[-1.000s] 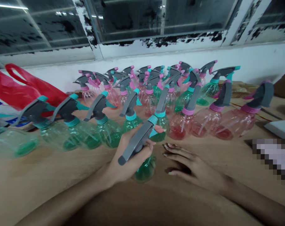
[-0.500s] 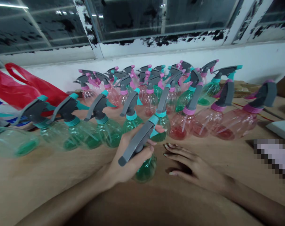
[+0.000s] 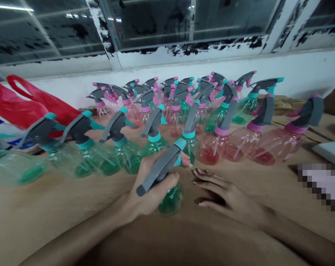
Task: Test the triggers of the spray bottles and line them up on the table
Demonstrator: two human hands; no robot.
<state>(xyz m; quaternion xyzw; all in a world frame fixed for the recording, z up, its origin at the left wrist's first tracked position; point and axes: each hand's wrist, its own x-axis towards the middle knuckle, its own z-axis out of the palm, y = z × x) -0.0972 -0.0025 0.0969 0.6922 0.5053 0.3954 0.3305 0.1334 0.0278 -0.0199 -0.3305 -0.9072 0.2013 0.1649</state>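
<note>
Neck and collar of the green spray bottle are being hidden by the left hand, which is being kept wrapped around it under the grey spray head. Lower body is being shown below the fingers, green liquid inside; whether the base is being borne by the worktop can't be told. Teal trigger is being partly covered by fingertips. Behind the left hand, part of the front-row green bottles is being blocked; farther off, the rear bottles are being overlapped and can't be counted. Far left of it, a clear green bottle is being cut by the frame edge. Well right of the right hand, an item is being masked by pixelation.

Versus half a second ago: trigger fingers are being drawn in lower, spray head's rear tipped slightly back. Right hand is being held unmoved, palm down, fingers extended, near the bottle.
</note>
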